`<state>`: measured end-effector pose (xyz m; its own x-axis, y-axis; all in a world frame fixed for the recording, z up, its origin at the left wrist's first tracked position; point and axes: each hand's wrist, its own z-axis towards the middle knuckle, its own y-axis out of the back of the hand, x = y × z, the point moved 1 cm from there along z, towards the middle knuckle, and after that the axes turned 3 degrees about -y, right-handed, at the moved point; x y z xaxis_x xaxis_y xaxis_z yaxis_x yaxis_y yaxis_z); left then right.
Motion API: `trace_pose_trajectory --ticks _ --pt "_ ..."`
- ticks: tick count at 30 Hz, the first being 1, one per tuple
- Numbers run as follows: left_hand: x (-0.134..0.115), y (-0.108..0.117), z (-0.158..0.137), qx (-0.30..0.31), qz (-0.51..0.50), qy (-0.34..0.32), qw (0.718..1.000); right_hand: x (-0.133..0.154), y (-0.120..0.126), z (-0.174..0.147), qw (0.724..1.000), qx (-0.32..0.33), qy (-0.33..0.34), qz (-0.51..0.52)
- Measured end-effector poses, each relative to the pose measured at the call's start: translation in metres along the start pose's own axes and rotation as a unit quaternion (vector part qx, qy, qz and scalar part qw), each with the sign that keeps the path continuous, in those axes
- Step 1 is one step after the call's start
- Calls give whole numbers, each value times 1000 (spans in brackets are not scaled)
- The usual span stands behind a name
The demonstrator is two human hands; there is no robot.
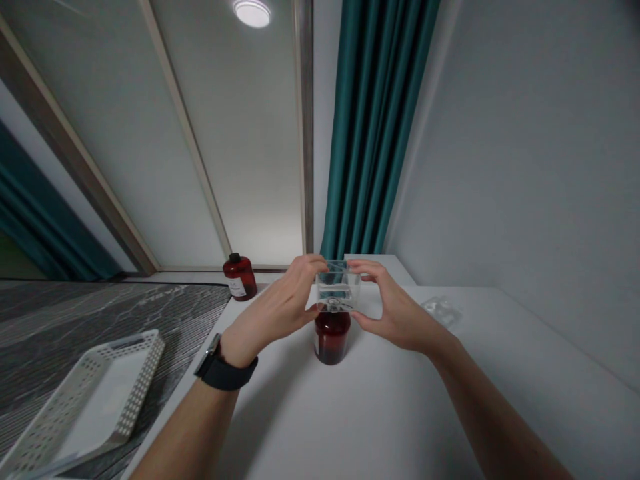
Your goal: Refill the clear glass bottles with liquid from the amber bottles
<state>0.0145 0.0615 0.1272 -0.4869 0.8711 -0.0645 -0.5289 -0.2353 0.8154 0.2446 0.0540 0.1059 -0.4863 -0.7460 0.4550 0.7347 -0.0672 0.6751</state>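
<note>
Between my two hands is a clear plastic box, see-through and roughly rectangular. My left hand grips its left side, fingers at the top and thumb at the lower corner. On the right side my right hand pinches it the same way. Directly below the box in this view stands a dark red-brown bottle on the white table; the box covers its top. Whether the box touches the bottle I cannot tell.
Another red-brown bottle with a black cap and white label stands at the table's far left. Crumpled clear plastic lies right of my right hand. A white perforated basket sits at lower left. The white table meets a wall on the right.
</note>
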Motion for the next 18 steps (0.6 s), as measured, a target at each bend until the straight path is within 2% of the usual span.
trace_pose_trajectory --ticks 5,13,18 --pt "3 -2 -1 -1 -19 12 1000 0 0 -1 1000 6 -10 2" --pt "15 -12 -3 2 -113 80 990 -6 -3 -2 997 23 -71 -8" --pt "19 -18 -4 0 -138 94 986 -10 -6 -2 995 20 -93 7"
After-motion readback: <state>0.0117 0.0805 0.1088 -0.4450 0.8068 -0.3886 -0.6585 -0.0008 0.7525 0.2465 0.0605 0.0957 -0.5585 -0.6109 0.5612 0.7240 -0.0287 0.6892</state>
